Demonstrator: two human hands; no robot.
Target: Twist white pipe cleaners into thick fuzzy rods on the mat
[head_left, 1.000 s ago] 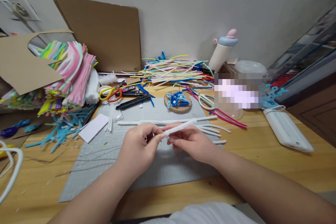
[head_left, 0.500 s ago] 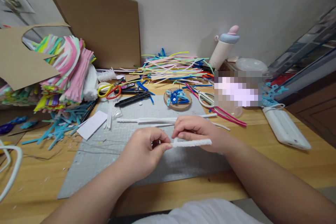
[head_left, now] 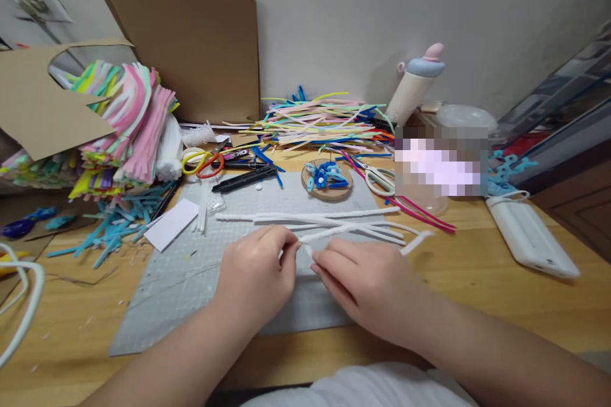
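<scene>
A white pipe cleaner (head_left: 308,250) is pinched between the fingertips of both hands above the cutting mat. My left hand (head_left: 258,276) is closed on it, thumb against the index finger. Close beside it, my right hand (head_left: 367,276) pinches the same pipe cleaner and hides part of it. A bent white end (head_left: 417,243) sticks out beyond the right hand; whether it belongs to the held piece I cannot tell. Behind the hands, several loose white pipe cleaners (head_left: 277,219) lie on the grey cutting mat (head_left: 167,296).
A wood slice (head_left: 327,196) carries blue pipe-cleaner pieces. Scissors (head_left: 382,183), a black pen-like tool (head_left: 243,179) and a white card (head_left: 170,224) lie around the mat. Colourful pipe cleaners (head_left: 324,121) are heaped at the back. A white power bank (head_left: 532,238) lies at right.
My right hand has come down and turned, fingertips now pointing left at the pipe cleaner. The straight white end that pointed right in front of the right hand no longer shows there.
</scene>
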